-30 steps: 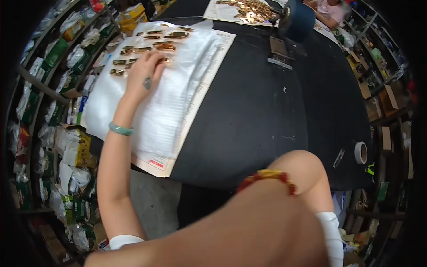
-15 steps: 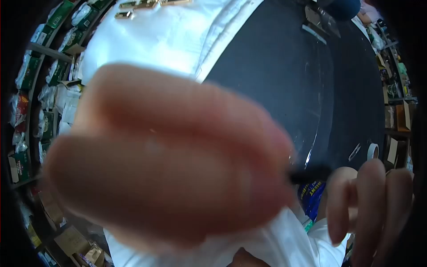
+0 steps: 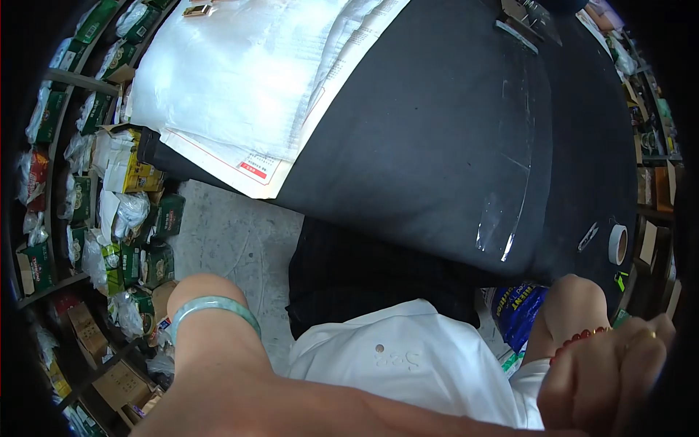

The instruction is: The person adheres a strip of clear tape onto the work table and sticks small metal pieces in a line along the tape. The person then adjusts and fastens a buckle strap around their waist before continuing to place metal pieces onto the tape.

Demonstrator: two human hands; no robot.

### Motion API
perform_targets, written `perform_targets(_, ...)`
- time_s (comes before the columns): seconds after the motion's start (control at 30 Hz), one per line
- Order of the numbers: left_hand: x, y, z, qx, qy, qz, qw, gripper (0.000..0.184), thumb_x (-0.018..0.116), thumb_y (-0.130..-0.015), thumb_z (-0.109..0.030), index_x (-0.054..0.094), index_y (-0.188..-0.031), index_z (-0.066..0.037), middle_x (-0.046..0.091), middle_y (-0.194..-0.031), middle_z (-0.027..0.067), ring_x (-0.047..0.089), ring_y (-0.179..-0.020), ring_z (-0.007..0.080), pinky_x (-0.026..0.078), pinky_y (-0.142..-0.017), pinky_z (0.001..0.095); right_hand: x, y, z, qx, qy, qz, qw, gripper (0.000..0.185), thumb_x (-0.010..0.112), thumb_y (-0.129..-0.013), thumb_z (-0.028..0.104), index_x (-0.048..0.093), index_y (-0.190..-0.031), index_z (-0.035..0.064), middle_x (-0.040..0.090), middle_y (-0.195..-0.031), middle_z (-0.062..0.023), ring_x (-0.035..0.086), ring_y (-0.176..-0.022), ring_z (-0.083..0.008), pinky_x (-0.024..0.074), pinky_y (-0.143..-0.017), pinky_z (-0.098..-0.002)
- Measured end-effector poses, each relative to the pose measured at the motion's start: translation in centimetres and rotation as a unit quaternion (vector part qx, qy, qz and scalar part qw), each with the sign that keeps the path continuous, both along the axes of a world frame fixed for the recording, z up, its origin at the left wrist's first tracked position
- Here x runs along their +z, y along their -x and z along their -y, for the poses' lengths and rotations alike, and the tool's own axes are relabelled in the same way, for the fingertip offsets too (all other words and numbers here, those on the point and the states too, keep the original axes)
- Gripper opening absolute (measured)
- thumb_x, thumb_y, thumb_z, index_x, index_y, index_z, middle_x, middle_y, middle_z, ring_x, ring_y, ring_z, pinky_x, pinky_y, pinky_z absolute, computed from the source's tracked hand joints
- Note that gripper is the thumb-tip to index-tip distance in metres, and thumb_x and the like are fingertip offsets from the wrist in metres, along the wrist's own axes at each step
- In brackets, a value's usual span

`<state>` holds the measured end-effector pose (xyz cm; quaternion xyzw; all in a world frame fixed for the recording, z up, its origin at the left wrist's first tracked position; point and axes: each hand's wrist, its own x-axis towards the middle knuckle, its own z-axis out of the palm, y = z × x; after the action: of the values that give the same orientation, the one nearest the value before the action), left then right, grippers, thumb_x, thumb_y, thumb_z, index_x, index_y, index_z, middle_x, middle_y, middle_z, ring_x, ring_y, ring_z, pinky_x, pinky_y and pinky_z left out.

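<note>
Close to the camera, my left hand (image 3: pixel 306 404) crosses the bottom edge, its fingers cut off or hidden. A pale green bangle (image 3: pixel 215 309) circles my left forearm. At the lower right my right hand (image 3: pixel 608 371) is raised with its fingers curled in; whatever they might hold is hidden. Red beads (image 3: pixel 582 337) ring the right wrist, and a gold-coloured ring (image 3: pixel 650 335) shows on a finger. Between the arms lies a white shirt (image 3: pixel 393 364) on my own body. Neither hand touches the black-covered table (image 3: pixel 408 146).
Clear plastic film and printed paper (image 3: pixel 255 171) cover the table's left, with gold-coloured metal pieces (image 3: pixel 196 11) at the back. A tape roll (image 3: pixel 617 245) sits at the right edge. A blue bag (image 3: pixel 517 313) stands below. Packed shelves (image 3: pixel 65 280) line the left.
My left hand has dropped from the middle of the view to the bottom edge, uncovering table and floor. The right fingers have curled in more. A dark blurred piece between the hands no longer shows.
</note>
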<state>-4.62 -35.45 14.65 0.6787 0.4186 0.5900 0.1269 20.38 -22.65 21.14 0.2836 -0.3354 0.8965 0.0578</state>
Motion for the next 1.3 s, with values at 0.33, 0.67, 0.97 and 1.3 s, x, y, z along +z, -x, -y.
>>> perform_targets(0.33, 0.7, -1.8, -1.2, -0.028, -0.059, 0.013, 0.998, 0.023, 0.053, -0.09, -0.024, 0.062, -0.1, -0.005, 0.062, -0.109, 0.0128, 0.058, -0.1, 0.0262, 0.044, -0.092, 0.033, 1.2, -3.1, -1.2, -0.13, -0.077, -0.039, 0.988, 0.006, 0.072, -0.081, 0.017, 0.072, -0.076, 0.0133, 0.058, -0.068, 0.002, 0.041, -0.053, -0.0098, 0.0447, -0.069, -0.0197)
perform_targets(0.67, 0.7, -2.5, 0.8, -0.01, -0.128, 0.048, 0.991, 0.023, 0.053, -0.09, -0.024, 0.062, -0.1, -0.005, 0.063, -0.109, 0.0124, 0.058, -0.101, 0.0258, 0.044, -0.093, 0.0327, -1.0, -1.7, -2.3, -0.31, -0.278, -0.034, 0.909, 0.029, 0.057, -0.091, 0.018, 0.057, -0.118, 0.0088, 0.063, -0.107, -0.0115, 0.064, -0.073, -0.0236, 0.0538, -0.069, -0.0398)
perform_targets(0.97, -0.9, -4.8, 1.4, -0.04, -0.156, 0.099, 0.982, 0.024, 0.053, -0.09, -0.024, 0.062, -0.1, -0.005, 0.063, -0.109, 0.0121, 0.058, -0.102, 0.0255, 0.044, -0.094, 0.0325, -2.6, -3.6, -2.0, -0.308, -0.277, -0.004, 0.91, 0.024, 0.058, -0.09, 0.016, 0.058, -0.113, 0.0089, 0.063, -0.103, -0.0114, 0.063, -0.071, -0.0226, 0.0539, -0.069, -0.0379)
perform_targets(1.3, -2.3, -6.3, -0.6, -0.023, -0.178, 0.13, 0.975, 0.024, 0.053, -0.09, -0.024, 0.062, -0.1, -0.005, 0.063, -0.109, 0.0117, 0.058, -0.103, 0.0251, 0.043, -0.095, 0.0322, -0.3, 13.6, 3.2, -0.265, -0.255, 0.001, 0.93, 0.019, 0.058, -0.09, 0.014, 0.059, -0.108, 0.009, 0.063, -0.099, -0.0113, 0.063, -0.07, -0.0215, 0.0541, -0.068, -0.0357)
